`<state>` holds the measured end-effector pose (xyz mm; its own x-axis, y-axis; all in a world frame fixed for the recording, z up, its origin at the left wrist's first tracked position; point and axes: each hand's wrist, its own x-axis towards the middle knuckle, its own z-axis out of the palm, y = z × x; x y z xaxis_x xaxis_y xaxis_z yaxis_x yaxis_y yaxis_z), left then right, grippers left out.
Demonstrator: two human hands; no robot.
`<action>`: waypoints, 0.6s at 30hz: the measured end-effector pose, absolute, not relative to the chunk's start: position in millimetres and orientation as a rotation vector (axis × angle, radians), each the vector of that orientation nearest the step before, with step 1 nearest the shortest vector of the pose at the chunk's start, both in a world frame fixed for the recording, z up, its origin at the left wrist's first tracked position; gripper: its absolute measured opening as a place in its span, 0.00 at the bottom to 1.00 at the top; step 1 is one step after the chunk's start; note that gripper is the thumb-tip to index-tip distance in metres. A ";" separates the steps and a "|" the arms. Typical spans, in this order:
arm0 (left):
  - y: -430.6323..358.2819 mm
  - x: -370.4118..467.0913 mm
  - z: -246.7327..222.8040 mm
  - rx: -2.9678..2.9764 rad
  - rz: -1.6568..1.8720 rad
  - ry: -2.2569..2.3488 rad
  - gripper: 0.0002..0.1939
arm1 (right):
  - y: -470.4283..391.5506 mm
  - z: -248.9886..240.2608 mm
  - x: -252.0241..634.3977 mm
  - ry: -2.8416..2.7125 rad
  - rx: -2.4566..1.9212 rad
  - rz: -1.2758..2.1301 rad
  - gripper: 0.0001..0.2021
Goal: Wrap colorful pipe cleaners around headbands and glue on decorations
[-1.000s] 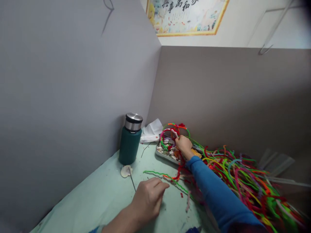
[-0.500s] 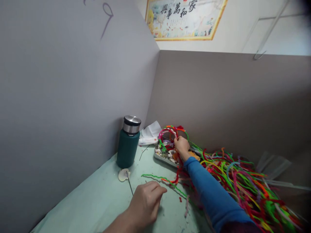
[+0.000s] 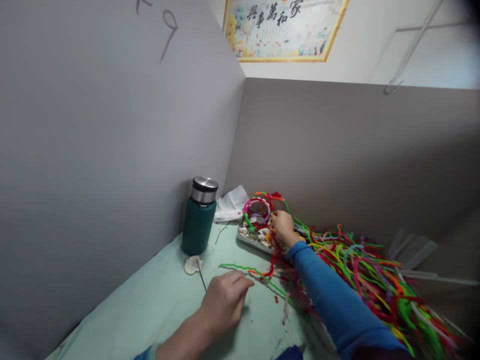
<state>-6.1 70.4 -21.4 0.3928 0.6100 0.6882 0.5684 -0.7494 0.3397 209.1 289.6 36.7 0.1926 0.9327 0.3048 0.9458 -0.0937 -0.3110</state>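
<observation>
My left hand (image 3: 227, 300) is closed in a pinch above the table, and what its fingers hold, if anything, cannot be made out. Beside it a thin dark rod (image 3: 201, 276) runs from a pale shell (image 3: 191, 265) toward the hand. My right hand (image 3: 284, 225) reaches over a shallow metal tray (image 3: 252, 243) filled with small shells and stones. Its fingertips are pressed together, their contents too small to tell. Left of those fingers, a ring of pink, white and purple fuzzy stems (image 3: 245, 206) stands in the tray. A green fuzzy stem (image 3: 236, 267) lies before my left hand.
A teal bottle (image 3: 198, 225) stands by the left partition, with crumpled white paper (image 3: 233, 201) behind it. A large heap of colourful fuzzy stems (image 3: 375, 280) fills the right side. A clear plastic bag (image 3: 412, 252) lies by the back partition.
My right hand has moved slightly right, away from the pink and white ring, which now shows more fully. My left hand has hardly moved. The view has shifted a little.
</observation>
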 end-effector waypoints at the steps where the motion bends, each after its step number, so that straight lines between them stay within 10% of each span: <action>1: 71.3 -7.0 -22.0 2.575 1.310 1.095 0.14 | 283.7 41.3 210.4 -1.758 -2.032 -0.057 0.14; 18: 79.3 -27.2 -31.5 2.418 1.239 1.515 0.12 | 49.9 45.4 262.2 -2.051 -1.633 0.085 0.16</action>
<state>-27.2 79.3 -31.5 0.2089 0.7691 0.6040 0.7447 -0.5254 0.4116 262.2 49.9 45.4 -0.1444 0.9257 0.3495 0.8937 0.2737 -0.3555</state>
